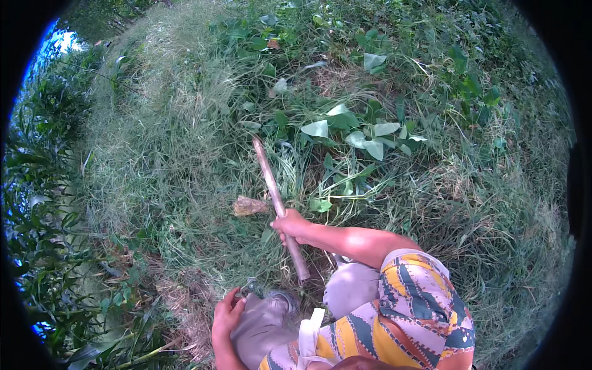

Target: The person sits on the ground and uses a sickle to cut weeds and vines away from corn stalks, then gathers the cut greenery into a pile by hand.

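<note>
My right hand (292,225) is closed round a wooden handle (269,178), which slants from the grass ahead down towards my knees. Its far end runs into the grass, so whatever may be fixed there cannot be seen. Just left of the handle lies a brownish, wedge-shaped object (249,206), perhaps a tool's head or a piece of wood; its kind is unclear. My left hand (228,311) holds nothing and rests beside my left knee, fingers apart. Cut or flattened grass (286,171) lies about the handle.
Broad-leaved plants (365,134) grow ahead of me amid tangled grass. Tall leafy plants (41,203) stand along the left side. Dry, brownish grass (185,300) covers the ground left of my left hand. My knees, in grey trousers (263,319), are bent low to the ground.
</note>
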`<action>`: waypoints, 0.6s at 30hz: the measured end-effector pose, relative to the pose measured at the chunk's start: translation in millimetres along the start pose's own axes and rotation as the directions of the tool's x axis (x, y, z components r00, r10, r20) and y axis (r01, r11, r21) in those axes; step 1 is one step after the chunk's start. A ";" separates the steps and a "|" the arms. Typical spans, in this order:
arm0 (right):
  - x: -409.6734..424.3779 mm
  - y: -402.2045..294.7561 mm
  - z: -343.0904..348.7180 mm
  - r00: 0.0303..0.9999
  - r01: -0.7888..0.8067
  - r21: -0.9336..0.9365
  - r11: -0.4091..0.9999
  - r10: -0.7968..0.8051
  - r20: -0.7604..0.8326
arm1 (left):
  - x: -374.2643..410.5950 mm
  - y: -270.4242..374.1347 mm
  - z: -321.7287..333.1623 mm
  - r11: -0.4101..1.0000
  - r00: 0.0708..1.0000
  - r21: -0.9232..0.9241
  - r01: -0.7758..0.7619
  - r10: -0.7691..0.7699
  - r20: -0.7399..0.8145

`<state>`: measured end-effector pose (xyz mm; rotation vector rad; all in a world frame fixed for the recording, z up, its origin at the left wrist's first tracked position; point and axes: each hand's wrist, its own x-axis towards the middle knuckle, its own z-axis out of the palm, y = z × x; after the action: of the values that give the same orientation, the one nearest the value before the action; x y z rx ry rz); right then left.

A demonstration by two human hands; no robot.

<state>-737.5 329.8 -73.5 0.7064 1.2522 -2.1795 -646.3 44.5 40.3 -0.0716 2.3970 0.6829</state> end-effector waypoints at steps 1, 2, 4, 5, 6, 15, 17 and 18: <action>-5.9 12.3 -12.5 1.000 -0.019 -0.042 0.999 0.018 -0.025 | 0.6 2.7 -0.8 0.999 0.999 -0.026 0.035 -0.035 -0.022; -2.1 19.0 -34.1 0.998 -0.011 -0.124 0.992 0.003 -0.064 | 4.2 0.1 0.0 0.993 0.999 -0.114 0.026 -0.030 -0.033; 0.0 22.4 -65.5 0.989 0.013 -0.225 0.974 -0.046 -0.141 | 14.1 1.8 5.6 0.991 0.993 -0.109 -0.077 0.066 -0.095; -5.8 17.3 -76.6 0.989 0.001 -0.240 0.971 -0.036 -0.142 | 18.3 5.4 7.7 0.987 0.985 -0.104 -0.125 0.111 -0.129; -1.4 19.3 -87.7 0.988 0.066 -0.177 0.982 -0.090 -0.128 | 24.0 21.1 7.2 0.990 0.987 -0.066 -0.124 0.116 -0.110; 6.5 -40.4 -146.8 0.805 0.458 0.017 0.889 -0.407 -0.431 | 131.4 150.9 76.2 0.703 0.741 0.480 -0.525 0.655 -0.149; 14.1 -73.3 -159.3 0.744 0.449 0.057 0.892 -0.338 -0.577 | 150.8 160.5 101.5 0.680 0.764 0.569 -0.462 0.631 -0.134; 23.1 -83.8 -174.8 0.690 0.508 0.068 0.859 -0.358 -0.630 | 159.5 157.9 110.6 0.690 0.790 0.587 -0.424 0.599 -0.133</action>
<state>-778.8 516.3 -113.8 1.4143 1.6119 -2.6385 -744.6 253.6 -55.8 0.8351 2.8600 0.2108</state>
